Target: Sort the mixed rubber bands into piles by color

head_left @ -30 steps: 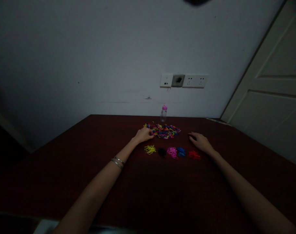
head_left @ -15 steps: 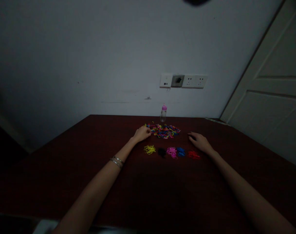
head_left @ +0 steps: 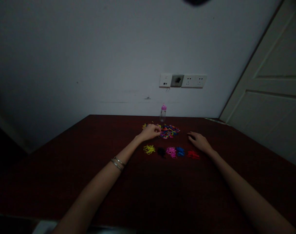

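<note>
A loose heap of mixed-colour rubber bands [head_left: 169,131] lies toward the back of the table. My left hand [head_left: 151,131] is over the heap's left part, thumb and fingertips pinched together; whatever is between them is too small to make out. Nearer me runs a row of small piles: yellow bands [head_left: 149,149], black bands [head_left: 161,152], pink bands [head_left: 171,152], blue bands [head_left: 180,151] and red bands [head_left: 193,154]. My right hand [head_left: 198,141] rests on the table right of the heap, behind the red pile, its fingers stretched out and holding nothing.
A clear bottle with a pink cap [head_left: 163,113] stands behind the heap, close to the wall. Wall sockets [head_left: 193,81] sit above the dark red table [head_left: 143,188]. A pale panelled door [head_left: 272,84] is at the right.
My left hand has moved right, from the heap's left edge to over its left part, fingers still pinched. My right hand has stayed in place.
</note>
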A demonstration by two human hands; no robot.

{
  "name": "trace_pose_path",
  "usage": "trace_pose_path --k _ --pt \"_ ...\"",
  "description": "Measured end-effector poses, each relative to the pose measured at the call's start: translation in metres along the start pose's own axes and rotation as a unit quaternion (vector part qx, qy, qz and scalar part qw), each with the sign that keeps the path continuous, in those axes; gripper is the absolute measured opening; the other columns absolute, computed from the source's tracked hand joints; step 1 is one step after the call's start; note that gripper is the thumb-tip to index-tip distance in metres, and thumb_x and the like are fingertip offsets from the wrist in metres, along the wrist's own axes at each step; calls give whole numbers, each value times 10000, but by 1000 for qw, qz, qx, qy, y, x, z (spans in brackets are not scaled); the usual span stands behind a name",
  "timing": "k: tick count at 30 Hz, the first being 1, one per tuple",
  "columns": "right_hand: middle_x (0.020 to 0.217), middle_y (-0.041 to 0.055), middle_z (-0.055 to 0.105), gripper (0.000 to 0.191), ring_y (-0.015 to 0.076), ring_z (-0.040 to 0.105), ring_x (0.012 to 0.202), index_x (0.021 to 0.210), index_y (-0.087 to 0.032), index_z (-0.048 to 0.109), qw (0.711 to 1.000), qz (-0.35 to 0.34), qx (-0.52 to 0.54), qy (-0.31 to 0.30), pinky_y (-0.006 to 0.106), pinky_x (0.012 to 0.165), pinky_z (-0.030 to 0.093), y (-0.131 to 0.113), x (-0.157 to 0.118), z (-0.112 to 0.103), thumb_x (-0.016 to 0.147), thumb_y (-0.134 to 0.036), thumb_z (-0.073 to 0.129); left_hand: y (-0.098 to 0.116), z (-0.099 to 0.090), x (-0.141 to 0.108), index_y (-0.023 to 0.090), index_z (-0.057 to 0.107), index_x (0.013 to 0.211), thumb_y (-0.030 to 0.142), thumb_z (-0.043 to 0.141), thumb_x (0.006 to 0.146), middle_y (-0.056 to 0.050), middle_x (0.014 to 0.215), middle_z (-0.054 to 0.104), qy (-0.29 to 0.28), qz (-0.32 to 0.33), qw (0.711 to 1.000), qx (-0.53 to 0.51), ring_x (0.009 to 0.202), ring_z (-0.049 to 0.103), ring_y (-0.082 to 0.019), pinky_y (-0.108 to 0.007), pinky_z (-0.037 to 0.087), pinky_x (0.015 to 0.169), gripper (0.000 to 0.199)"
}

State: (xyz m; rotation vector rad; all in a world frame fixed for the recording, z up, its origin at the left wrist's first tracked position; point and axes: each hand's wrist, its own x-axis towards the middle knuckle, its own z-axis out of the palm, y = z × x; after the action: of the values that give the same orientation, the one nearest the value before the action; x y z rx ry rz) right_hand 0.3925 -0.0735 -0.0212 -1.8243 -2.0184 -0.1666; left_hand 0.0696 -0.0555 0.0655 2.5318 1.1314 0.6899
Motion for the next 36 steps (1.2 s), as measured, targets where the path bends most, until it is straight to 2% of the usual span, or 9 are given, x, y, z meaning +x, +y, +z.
trace_pose_path --k 7,13,18,20,22,26,30,33,36 --pt "1220 89 583 390 246 521 1136 1121 -199 617 1000 -3 3 4 403 955 405 -2 -1 -2 851 -367 390 35 11 -4 161 725 787 188 574 710 5 656 642 -150 97 981 -74 617 531 -98 -204 376 621 172" --pt "1249 137 554 439 254 513 1146 1149 -136 599 1000 -9 -7 -8 391 962 399 -3 0 -3 860 -359 356 38 18 -4 174 728 756 144 582 690 12 656 647 -195 106 973 -60 601 533 -92 -196 376 620 163" --pt "1242 133 560 436 261 511 1147 1144 -143 603 1000 -6 -6 -9 407 949 407 -3 0 -3 860 -363 356 32 17 -3 155 728 771 184 584 697 8 640 635 -197 109 972 -69 569 506 -88 -199 360 597 165" --pt "1237 122 567 422 258 516 1141 1136 -157 608 1000 -5 -2 -5 407 947 409 -2 -1 -3 859 -362 363 23 16 -2 142 724 771 220 573 710 9 619 620 -180 92 976 -83 553 488 -86 -199 348 576 180" --pt "1234 109 572 406 252 518 1139 1130 -174 611 1000 -5 3 0 407 946 411 -2 -1 -3 856 -358 373 9 14 -1 124 715 754 281 551 736 9 588 594 -136 61 985 -90 536 463 -87 -200 327 543 228" --pt "1236 112 569 411 260 516 1140 1132 -172 611 1000 -4 3 2 416 945 411 -2 -1 -3 854 -363 376 -31 11 0 101 683 652 416 461 792 13 517 520 12 -14 997 -79 524 424 -94 -211 292 516 410" --pt "1230 104 575 400 261 524 1129 1123 -185 617 1000 -3 6 9 419 944 412 -1 -1 -1 853 -362 381 -71 9 -1 103 688 660 429 416 805 2 540 562 145 -119 979 -85 589 495 -122 -215 336 580 449" --pt "1226 90 579 388 251 524 1130 1118 -197 619 1000 -3 1 11 411 953 407 0 0 0 849 -356 389 -89 10 -5 112 690 662 424 400 808 -20 594 620 186 -164 963 -110 645 543 -142 -217 368 630 450" --pt "1233 93 574 397 251 517 1139 1124 -193 616 1000 -1 -6 4 410 948 411 0 0 0 852 -360 380 -96 11 -9 113 685 649 442 406 805 -27 608 633 196 -172 958 -121 640 552 -140 -216 373 638 459"
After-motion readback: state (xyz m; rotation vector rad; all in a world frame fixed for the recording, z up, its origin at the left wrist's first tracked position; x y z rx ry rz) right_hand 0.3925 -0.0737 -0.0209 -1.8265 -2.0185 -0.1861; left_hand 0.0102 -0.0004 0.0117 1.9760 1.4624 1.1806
